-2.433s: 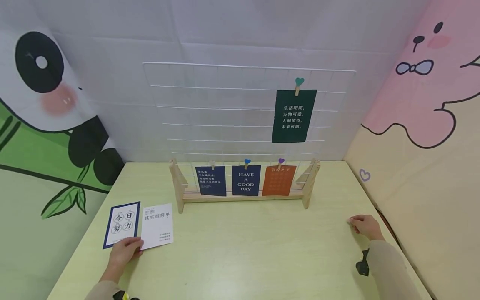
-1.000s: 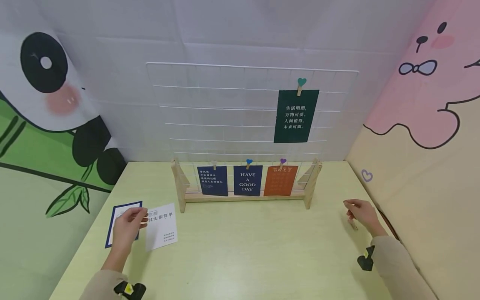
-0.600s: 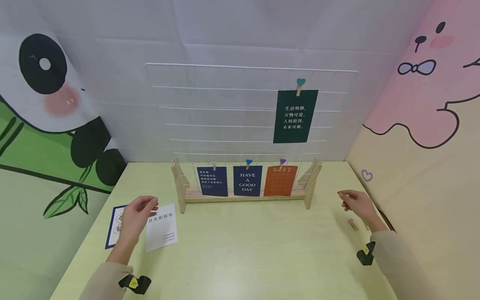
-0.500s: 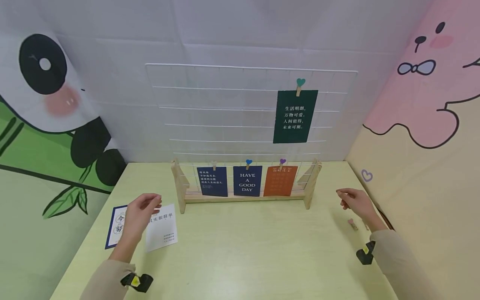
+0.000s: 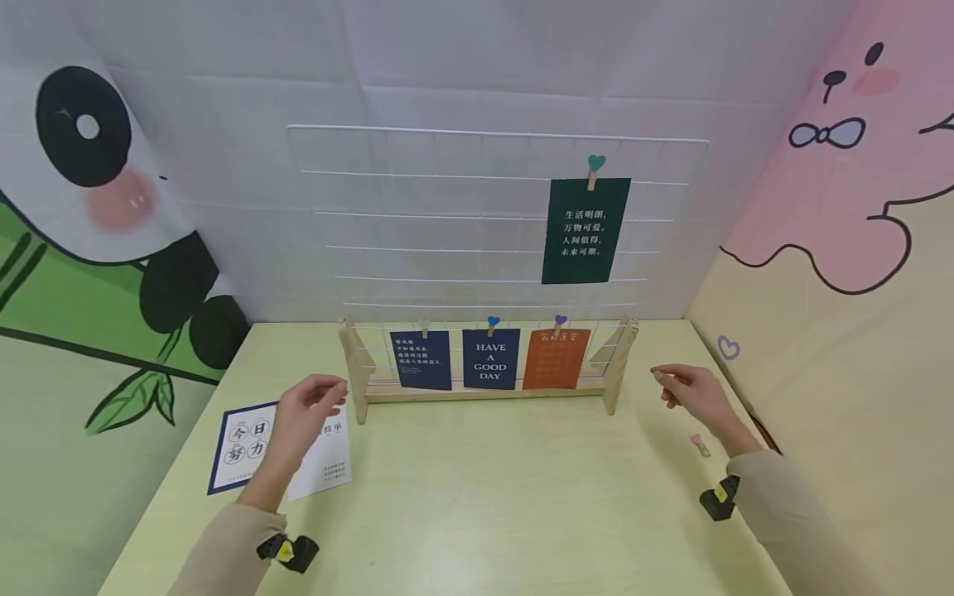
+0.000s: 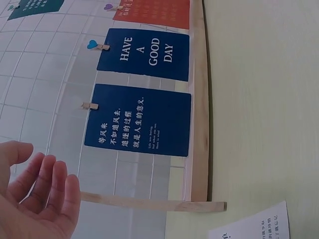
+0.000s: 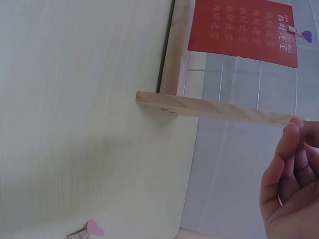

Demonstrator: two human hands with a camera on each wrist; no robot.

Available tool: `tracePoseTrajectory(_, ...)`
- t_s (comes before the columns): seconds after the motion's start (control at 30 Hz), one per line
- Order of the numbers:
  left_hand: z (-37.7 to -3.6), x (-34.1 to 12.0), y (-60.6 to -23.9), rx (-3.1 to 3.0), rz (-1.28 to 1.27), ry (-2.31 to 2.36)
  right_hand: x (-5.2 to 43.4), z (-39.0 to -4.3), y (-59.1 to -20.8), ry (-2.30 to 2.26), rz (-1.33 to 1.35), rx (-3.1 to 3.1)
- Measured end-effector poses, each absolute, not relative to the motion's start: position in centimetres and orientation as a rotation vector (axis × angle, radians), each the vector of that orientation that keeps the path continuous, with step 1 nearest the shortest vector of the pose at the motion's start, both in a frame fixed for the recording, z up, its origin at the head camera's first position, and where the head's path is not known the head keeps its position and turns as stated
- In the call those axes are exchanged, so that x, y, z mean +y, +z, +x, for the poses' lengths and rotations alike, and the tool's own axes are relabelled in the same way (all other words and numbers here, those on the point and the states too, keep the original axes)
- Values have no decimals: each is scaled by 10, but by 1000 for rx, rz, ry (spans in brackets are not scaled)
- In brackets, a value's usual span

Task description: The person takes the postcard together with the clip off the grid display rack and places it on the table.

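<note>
Pale, relaxed fingers hold nothing: the left hand [image 5: 305, 414] hovers loosely spread by the wooden rack [image 5: 488, 396]'s left foot, the right hand [image 5: 689, 393], half-curled and empty, near its right foot. Four cards hang clipped on the wire grid [image 5: 447, 215]. Two cards [image 5: 286, 443] lie unhung at near left; a pink-heart peg [image 5: 699, 444] lies near right.

White wire grid [image 5: 447, 215] in a pale wooden stand [image 5: 484, 396]; matt paper cards [image 5: 489, 358].
</note>
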State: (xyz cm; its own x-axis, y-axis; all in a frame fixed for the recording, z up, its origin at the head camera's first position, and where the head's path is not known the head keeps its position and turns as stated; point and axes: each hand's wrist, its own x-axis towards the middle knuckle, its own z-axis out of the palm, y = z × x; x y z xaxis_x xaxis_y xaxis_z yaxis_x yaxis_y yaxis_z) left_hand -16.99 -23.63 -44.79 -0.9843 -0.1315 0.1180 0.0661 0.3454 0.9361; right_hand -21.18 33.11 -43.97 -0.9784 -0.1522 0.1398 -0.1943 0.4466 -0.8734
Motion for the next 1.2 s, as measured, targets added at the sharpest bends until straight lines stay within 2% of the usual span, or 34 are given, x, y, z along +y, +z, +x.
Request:
tracePoseTrajectory(0.2, -238, -283, -567, -2410, -28, -1661, 312, -210, -424, 1497, 244, -2730)
tracePoseTrajectory(0.3, -255, -285, -592, -2382, -71, -1594, 308, -212, -419, 1495, 252, -2741)
tracePoseTrajectory(0.4, -240, -265, -555, -2342, -153, -1687, 304, -214, -415, 1486, 269, -2741)
tracePoseTrajectory(0.57, -178, -202, -430, -2444, -142, -1690, 299, -217, -407, 1497, 313, -2719)
tracePoseTrajectory(0.67, -155, -178, -385, -2502, -111, -1633, 295, -218, -402, 1477, 316, -2727)
tracePoseTrajectory(0.8, -161, -175, -389, -2497, -121, -1677, 291, -219, -394, 1443, 304, -2759)
tracePoseTrajectory(0.93, -207, -202, -464, -2464, -158, -1669, 287, -220, -388, 1428, 313, -2771)
tracePoseTrajectory(0.97, -210, -202, -467, -2472, -155, -1671, 284, -218, -384, 1426, 316, -2773)
tracePoseTrajectory(1.03, -207, -198, -457, -2510, -129, -1639, 280, -217, -377, 1422, 324, -2769)
tracePoseTrajectory(1.17, -174, -171, -390, -2565, -105, -1653, 276, -218, -371, 1416, 339, -2768)
tracePoseTrajectory(1.2, -172, -169, -385, -2561, -122, -1639, 277, -221, -372, 1414, 343, -2767)
